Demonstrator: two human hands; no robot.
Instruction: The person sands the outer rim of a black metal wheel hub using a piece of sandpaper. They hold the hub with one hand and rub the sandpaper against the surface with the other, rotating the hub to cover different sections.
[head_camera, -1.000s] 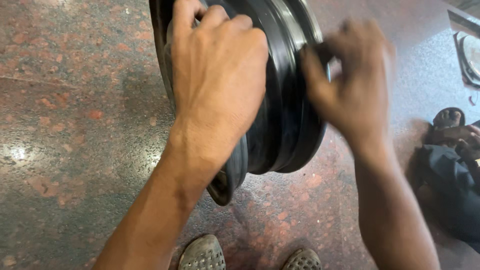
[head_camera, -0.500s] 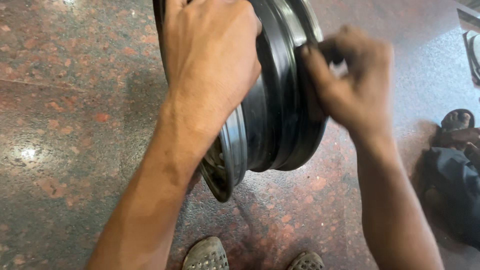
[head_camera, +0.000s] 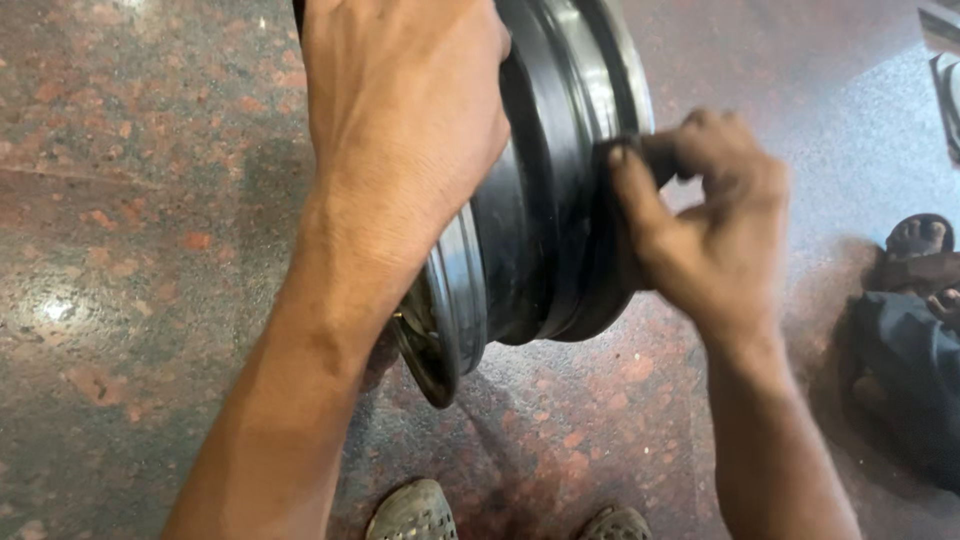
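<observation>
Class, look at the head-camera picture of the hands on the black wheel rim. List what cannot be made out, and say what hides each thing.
- Top of the rim: cut off by the upper edge, head view.
- Rim's near wall: covered by the left hand.
- Dark thing pinched in the right hand: hidden by its fingers, too small to tell.
- Person at right: cut off by the right edge.
- Shoes: cut off at the bottom.

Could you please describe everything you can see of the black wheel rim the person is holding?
The black wheel rim looks like painted steel, with a stepped, grooved barrel and a worn, shinier edge at the lower left. It stands on edge on the speckled reddish stone floor, its top cut off by the picture. The left hand lies over its upper barrel; the right hand presses its fingertips against the right-hand flange, pinching something small and dark there.
</observation>
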